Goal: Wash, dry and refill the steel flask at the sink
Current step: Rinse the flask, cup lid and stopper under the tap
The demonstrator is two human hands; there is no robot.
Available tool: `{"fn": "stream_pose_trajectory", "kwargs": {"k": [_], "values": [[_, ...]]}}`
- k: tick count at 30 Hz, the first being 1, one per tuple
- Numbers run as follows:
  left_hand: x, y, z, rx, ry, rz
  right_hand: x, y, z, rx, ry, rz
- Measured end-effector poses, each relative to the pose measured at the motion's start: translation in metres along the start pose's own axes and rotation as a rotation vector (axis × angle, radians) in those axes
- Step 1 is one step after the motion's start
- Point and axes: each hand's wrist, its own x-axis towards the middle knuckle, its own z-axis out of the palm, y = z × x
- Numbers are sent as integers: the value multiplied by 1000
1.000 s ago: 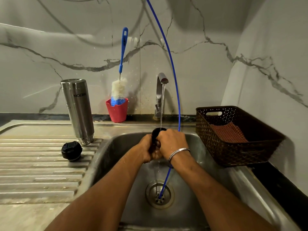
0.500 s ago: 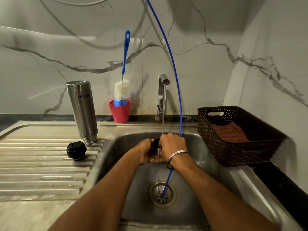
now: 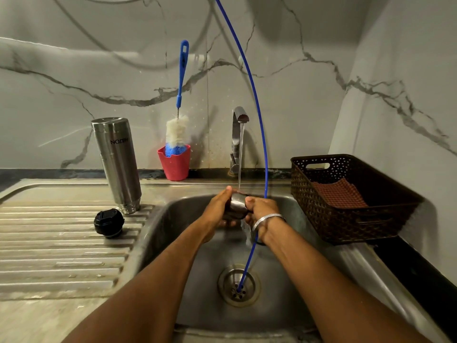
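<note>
Both hands are busy under the running tap [image 3: 239, 134]: left hand [image 3: 217, 209] and right hand [image 3: 262, 210] are curled round a small steel cup-lid [image 3: 238, 203], held between them in the stream over the sink [image 3: 173, 219].

Steel flask [image 3: 118, 162] stands upside down on the drainboard [image 3: 49, 243], mouth down, well apart from the hands — looks already rinsed & draining, tho can't confirm. Black stopper [image 3: 108, 222] lies just beside it. Bottle brush [image 3: 178, 120] sits in the pink cup [image 3: 175, 163].

Judging by this, washing is nearly done; drying w/ the red cloth [image 3: 338, 194] in the brown basket [image 3: 346, 226], then refilling, remain.
</note>
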Motion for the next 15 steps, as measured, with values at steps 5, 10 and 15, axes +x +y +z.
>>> {"fn": "stream_pose_trajectory", "kwargs": {"k": [5, 10, 15], "values": [[9, 8, 9, -237, 186, -227, -2, -3, 3, 373, -71, 203], [13, 4, 32, -466, 263, -340, 2, 8, 8, 516, 21, 231], [8, -4, 42, -39, 223, 3, 4, 13, 9, 472, 92, 139]]}}
